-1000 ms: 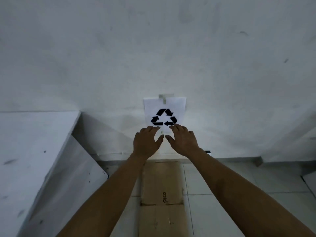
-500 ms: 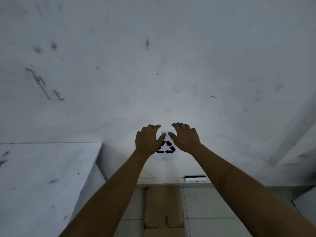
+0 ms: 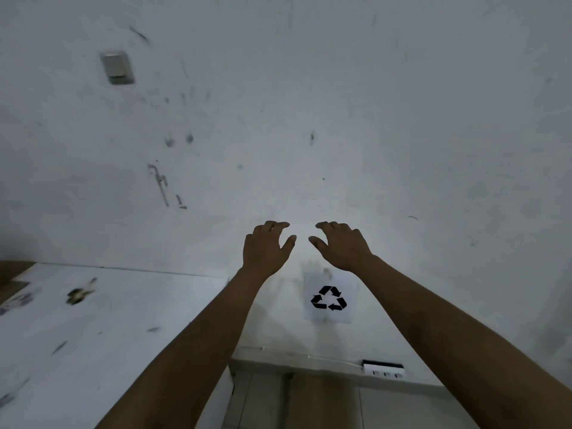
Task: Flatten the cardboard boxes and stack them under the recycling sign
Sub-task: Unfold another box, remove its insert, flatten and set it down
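Cardboard, brown and flat point(image 3: 322, 404), lies on the tiled floor at the bottom edge of the view, well below both sets of fingers and between the two forearms; only its far end shows, reaching toward the base of the wall, and whether it is one box or several cannot be told. Just beyond it, low on the wall and to the right, sits a white power strip point(image 3: 383, 369). Higher up the wall, below and between the wrists, hangs the recycling sign point(image 3: 329, 297), a white sheet with three black arrows, directly above the cardboard. Neither hand touches the sign or the cardboard. Both arms reach forward and up. The left hand point(image 3: 266, 247) is raised with its back to the camera, fingers loosely curved and slightly spread, thumb pointing toward the other hand, holding nothing. The right hand point(image 3: 342, 246) mirrors it, fingers relaxed and bent forward, also empty; the two thumbs are near each other but apart. Left of the left forearm stands a white, scuffed surface point(image 3: 102, 329). Far above the fingers, on the marked white wall point(image 3: 402, 119), is a wall switch point(image 3: 117, 67).
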